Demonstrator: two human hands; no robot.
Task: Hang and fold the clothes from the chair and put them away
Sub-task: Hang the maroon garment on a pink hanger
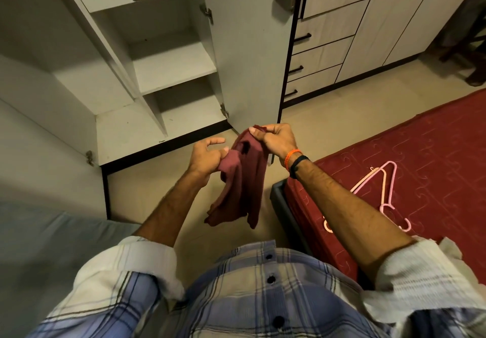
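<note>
A dark maroon garment (243, 190) hangs bunched in the air above the floor, in front of the open wardrobe. My right hand (276, 140) grips its top edge with curled fingers. My left hand (206, 154) pinches a fold on the garment's left side, its index finger sticking out. Two pink plastic hangers (378, 193) lie on the red mattress (434, 158) to my right. The chair is not in view.
The white wardrobe stands open ahead with bare shelves (173, 74) and its door (249, 48) swung out toward me. A drawer unit (315, 50) stands further right. A pale blue surface (52, 237) lies at lower left. Beige floor runs between wardrobe and mattress.
</note>
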